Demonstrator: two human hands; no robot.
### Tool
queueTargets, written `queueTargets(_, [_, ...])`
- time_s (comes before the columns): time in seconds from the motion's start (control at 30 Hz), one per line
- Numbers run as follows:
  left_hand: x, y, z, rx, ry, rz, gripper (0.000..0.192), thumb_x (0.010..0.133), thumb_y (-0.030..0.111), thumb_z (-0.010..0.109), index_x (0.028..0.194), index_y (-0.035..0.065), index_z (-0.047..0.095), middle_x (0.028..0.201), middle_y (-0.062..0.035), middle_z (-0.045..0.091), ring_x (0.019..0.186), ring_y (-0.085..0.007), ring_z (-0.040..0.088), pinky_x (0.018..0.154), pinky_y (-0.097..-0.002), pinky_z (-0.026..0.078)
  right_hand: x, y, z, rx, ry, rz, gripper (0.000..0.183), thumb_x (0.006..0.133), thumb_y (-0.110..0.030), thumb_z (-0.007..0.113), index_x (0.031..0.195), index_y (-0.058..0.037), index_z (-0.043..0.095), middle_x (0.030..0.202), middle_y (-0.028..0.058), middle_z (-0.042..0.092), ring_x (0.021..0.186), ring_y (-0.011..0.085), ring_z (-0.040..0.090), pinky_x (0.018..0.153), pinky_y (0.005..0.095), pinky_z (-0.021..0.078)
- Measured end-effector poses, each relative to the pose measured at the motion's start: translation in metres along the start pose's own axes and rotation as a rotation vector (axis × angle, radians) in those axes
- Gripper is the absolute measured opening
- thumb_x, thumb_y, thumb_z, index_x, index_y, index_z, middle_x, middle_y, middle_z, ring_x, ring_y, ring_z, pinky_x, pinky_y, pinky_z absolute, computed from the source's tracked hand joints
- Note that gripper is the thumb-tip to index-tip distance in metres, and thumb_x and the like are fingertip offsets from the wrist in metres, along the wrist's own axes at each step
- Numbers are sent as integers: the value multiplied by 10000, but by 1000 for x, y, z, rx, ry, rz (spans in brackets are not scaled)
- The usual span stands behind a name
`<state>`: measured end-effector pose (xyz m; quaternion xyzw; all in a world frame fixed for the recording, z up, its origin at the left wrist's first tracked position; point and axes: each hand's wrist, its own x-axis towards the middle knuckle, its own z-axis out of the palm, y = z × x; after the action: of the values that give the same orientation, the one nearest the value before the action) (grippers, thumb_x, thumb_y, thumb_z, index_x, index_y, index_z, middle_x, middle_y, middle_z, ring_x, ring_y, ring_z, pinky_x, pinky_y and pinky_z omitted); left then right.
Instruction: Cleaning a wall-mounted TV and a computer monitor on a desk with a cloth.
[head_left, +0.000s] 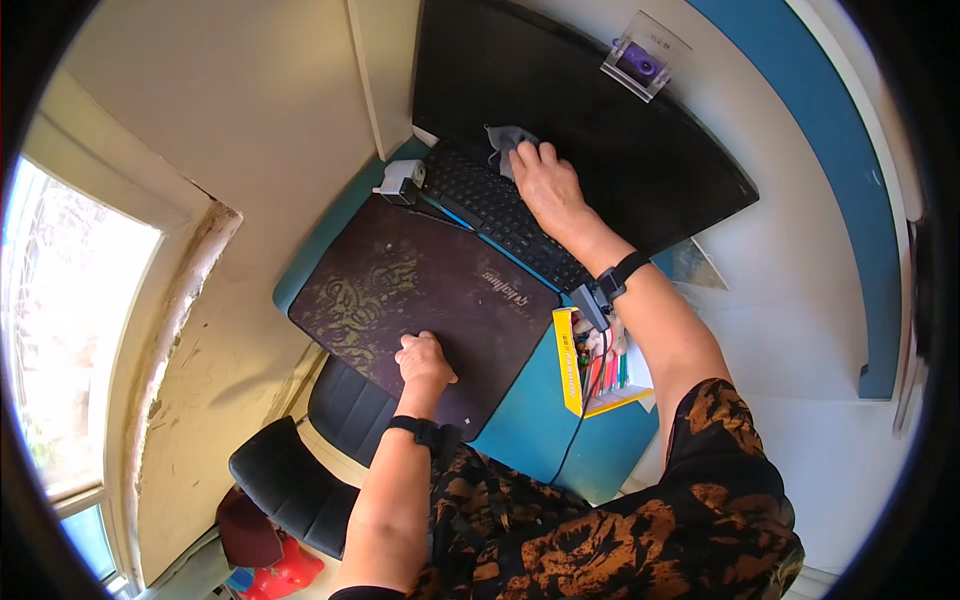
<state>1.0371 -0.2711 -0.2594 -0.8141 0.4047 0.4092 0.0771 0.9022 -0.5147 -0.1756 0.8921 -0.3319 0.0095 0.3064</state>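
My right hand (550, 185) holds a grey cloth (512, 142) against the lower left part of a black monitor screen (600, 112). Part of the cloth sticks out past the fingertips. Below that hand lies a black keyboard (491, 202), partly covered by my forearm. My left hand (425, 360) rests with curled fingers on a dark mouse pad (450, 292) that has a worn greenish pattern and bears writing. Nothing shows in the left hand, though its underside is hidden.
A white charger-like block (403, 180) stands at the keyboard's left end. A yellow box (570, 367) of pens sits on the blue desk (525, 420); a wrist-device cable (581, 427) crosses it. A purple webcam-like device (640, 63) in a clear holder tops the monitor. Black chair (296, 480) at lower left.
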Motion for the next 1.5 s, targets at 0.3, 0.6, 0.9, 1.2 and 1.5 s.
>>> queueTargets(0.3, [21, 5, 5, 187, -77, 59, 690, 695, 268, 856, 1246, -21, 559, 1235, -205, 555, 1138, -342, 583, 900, -341, 510, 34, 9, -8, -20, 255, 186, 465, 778, -131, 608, 1241, -86, 603, 958, 50, 488, 886, 222, 527, 605, 285, 520])
queueTargets(0.6, [40, -17, 1, 80, 178, 165, 677, 692, 211, 851, 1213, -13, 481, 1242, -212, 480, 1102, -403, 606, 895, -414, 553, 55, 36, -39, -115, 404, 266, 450, 781, -119, 600, 1228, -66, 602, 942, 55, 489, 839, 219, 530, 614, 276, 526])
queueTargets(0.9, [96, 15, -57, -7, -348, 61, 815, 633, 313, 895, 1288, -18, 540, 1325, -201, 506, 1122, -351, 610, 910, -348, 546, 78, 10, -11, -59, 416, 310, 452, 778, -120, 624, 1228, -86, 598, 955, 57, 481, 838, 223, 535, 597, 272, 539])
queueTargets(1.2, [122, 15, -8, 124, -239, 40, 683, 752, 244, 791, 1311, -41, 521, 1299, -188, 545, 1211, -299, 549, 894, -343, 538, 76, -9, 7, 24, 274, 118, 346, 786, -132, 599, 1125, -96, 656, 956, 46, 508, 869, 219, 540, 600, 310, 507])
queueTargets(1.5, [113, 16, -14, 160, -167, 77, 522, 818, 140, 683, 1282, -46, 532, 1296, -233, 525, 1223, -312, 541, 911, -342, 524, 137, 15, -6, -138, 734, 378, 377, 806, -152, 604, 1175, -81, 638, 935, 40, 489, 776, 211, 521, 556, 270, 512])
